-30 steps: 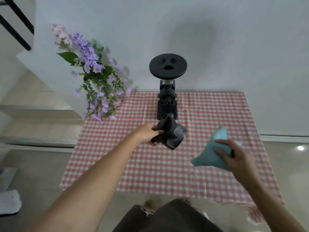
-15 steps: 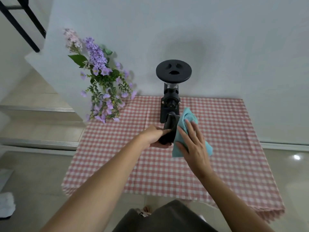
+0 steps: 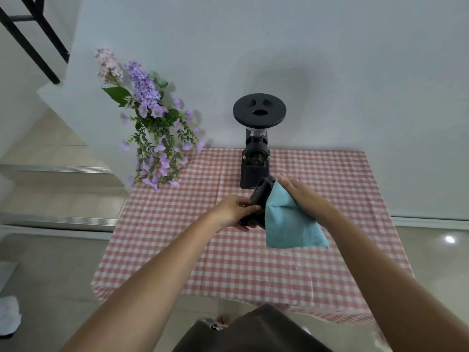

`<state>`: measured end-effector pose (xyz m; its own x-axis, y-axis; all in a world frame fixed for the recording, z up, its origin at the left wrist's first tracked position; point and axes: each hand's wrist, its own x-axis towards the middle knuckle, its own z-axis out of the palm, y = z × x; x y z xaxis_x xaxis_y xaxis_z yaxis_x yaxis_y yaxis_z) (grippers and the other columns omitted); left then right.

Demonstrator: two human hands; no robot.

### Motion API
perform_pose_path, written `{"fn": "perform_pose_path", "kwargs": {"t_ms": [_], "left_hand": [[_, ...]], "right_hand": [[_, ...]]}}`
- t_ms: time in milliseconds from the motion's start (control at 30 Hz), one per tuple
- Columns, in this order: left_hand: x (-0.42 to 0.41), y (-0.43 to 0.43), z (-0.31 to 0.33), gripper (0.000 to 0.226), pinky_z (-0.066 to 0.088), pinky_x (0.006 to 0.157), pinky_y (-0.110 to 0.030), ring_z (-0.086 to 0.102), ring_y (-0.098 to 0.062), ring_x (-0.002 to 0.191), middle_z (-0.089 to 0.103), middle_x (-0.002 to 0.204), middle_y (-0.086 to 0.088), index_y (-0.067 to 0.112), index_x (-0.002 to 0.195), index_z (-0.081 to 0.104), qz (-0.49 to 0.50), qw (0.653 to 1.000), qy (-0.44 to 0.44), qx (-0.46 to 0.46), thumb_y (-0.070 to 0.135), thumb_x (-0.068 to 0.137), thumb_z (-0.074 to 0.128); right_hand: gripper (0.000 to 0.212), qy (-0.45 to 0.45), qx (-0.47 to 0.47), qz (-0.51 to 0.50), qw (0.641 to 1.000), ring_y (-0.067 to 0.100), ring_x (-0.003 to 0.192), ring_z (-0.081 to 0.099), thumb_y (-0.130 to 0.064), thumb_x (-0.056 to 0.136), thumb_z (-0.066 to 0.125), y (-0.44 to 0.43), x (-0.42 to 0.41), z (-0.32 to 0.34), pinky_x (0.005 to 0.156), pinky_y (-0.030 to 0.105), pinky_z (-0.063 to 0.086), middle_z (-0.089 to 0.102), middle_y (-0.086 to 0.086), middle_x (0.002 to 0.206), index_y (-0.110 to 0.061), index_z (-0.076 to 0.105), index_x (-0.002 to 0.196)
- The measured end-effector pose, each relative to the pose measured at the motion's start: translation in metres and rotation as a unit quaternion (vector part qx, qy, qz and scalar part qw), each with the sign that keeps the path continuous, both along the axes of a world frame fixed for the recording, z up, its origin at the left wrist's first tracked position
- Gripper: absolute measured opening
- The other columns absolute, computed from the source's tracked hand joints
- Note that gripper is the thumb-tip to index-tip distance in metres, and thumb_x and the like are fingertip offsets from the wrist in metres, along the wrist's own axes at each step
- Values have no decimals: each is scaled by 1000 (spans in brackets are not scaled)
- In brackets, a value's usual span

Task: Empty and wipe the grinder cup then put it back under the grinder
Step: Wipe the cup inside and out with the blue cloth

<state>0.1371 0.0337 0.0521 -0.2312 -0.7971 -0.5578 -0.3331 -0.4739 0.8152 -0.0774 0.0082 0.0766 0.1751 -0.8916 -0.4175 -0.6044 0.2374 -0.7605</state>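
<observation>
My left hand [image 3: 234, 210] grips the dark grinder cup [image 3: 261, 195], held tilted in the air above the table, just in front of the black grinder [image 3: 256, 158]. A light blue cloth [image 3: 289, 224] is pressed against the cup's right side by my right hand [image 3: 302, 194], whose fingers lie over the cloth's top. The cloth's lower corner hangs loose and hides much of the cup. The spot under the grinder's spout is hidden behind the cup.
The table wears a red-and-white checked cloth [image 3: 253, 262] and stands against a white wall. A bunch of purple flowers [image 3: 152, 138] sits at its back left corner. Stair steps rise on the left, and something white [image 3: 9, 315] lies on the floor at far left.
My right hand brought the blue cloth from the right side of the table up to the cup and now presses it on the cup's side. The cup tilted more upright.
</observation>
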Motion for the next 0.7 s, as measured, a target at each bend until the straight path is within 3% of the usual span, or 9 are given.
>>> {"fn": "perform_pose_path", "kwargs": {"t_ms": [67, 167, 233, 333, 400, 467, 533, 600, 700], "left_hand": [[-3, -3, 0, 23, 67, 69, -30, 75, -18, 72, 78, 90, -10, 7, 113, 72, 34, 999, -1, 2, 27, 105, 65], [-1, -9, 4, 34, 68, 74, -33, 78, -25, 85, 79, 107, -18, -1, 119, 73, 100, 993, 21, 54, 28, 103, 67], [0, -11, 7, 37, 67, 70, -29, 76, -22, 84, 79, 104, -16, -3, 122, 72, 117, 989, 51, 80, 28, 105, 63], [0, -14, 10, 36, 60, 57, -22, 76, -17, 79, 78, 104, -12, 4, 123, 72, 103, 989, 63, 88, 33, 106, 60], [1, -15, 9, 33, 57, 54, -20, 76, -15, 78, 80, 103, -8, 9, 122, 71, 83, 992, 49, 77, 36, 106, 60], [0, -15, 8, 31, 58, 57, -22, 77, -16, 80, 80, 102, -7, 11, 124, 71, 70, 995, 42, 56, 34, 106, 61], [1, -15, 7, 34, 65, 71, -33, 77, -23, 87, 80, 105, -13, 8, 129, 72, 49, 998, 33, 15, 31, 105, 63], [4, -13, 6, 32, 64, 82, -45, 74, -26, 89, 78, 102, -18, 5, 127, 73, 4, 999, 19, -40, 27, 105, 64], [7, -9, 9, 29, 60, 73, -36, 69, -21, 81, 75, 100, -18, 5, 127, 73, -58, 993, -12, -102, 21, 107, 59]], "right_hand": [[64, 44, -70, -11, 997, 27, 134, 50, -64, 97, 33, 9, 12, 0, 105, 38, 37, 48, 6, 152, -24, 47, 145], [74, 131, -195, 45, 971, 32, 149, 25, -62, 92, 47, 36, 32, -7, 108, 54, 43, 7, 3, 168, -34, 22, 156], [84, 181, -301, 76, 933, 37, 152, 14, -50, 86, 67, 53, 36, -22, 101, 55, 49, -6, 7, 168, -38, 20, 156], [87, 167, -357, 62, 917, 41, 147, 29, -39, 82, 77, 64, 29, -36, 85, 47, 61, -8, 12, 167, -39, 28, 154], [87, 148, -329, 61, 931, 36, 133, 49, -36, 84, 76, 64, 20, -33, 77, 39, 63, -8, 8, 167, -41, 25, 154], [77, 114, -261, 48, 957, 27, 117, 59, -42, 91, 66, 57, 12, -20, 76, 31, 58, 5, -1, 166, -45, 22, 154], [63, 45, -188, 1, 981, 19, 112, 59, -59, 92, 52, 46, 8, -2, 87, 35, 54, 35, -4, 155, -45, 31, 150], [64, -16, -93, -30, 995, 19, 109, 65, -73, 86, 44, 30, 0, 8, 96, 43, 55, 62, -2, 132, -35, 52, 138], [74, -41, 20, -21, 999, 21, 104, 71, -80, 82, 39, 13, -11, 20, 97, 46, 56, 73, 1, 115, -26, 65, 124]]}}
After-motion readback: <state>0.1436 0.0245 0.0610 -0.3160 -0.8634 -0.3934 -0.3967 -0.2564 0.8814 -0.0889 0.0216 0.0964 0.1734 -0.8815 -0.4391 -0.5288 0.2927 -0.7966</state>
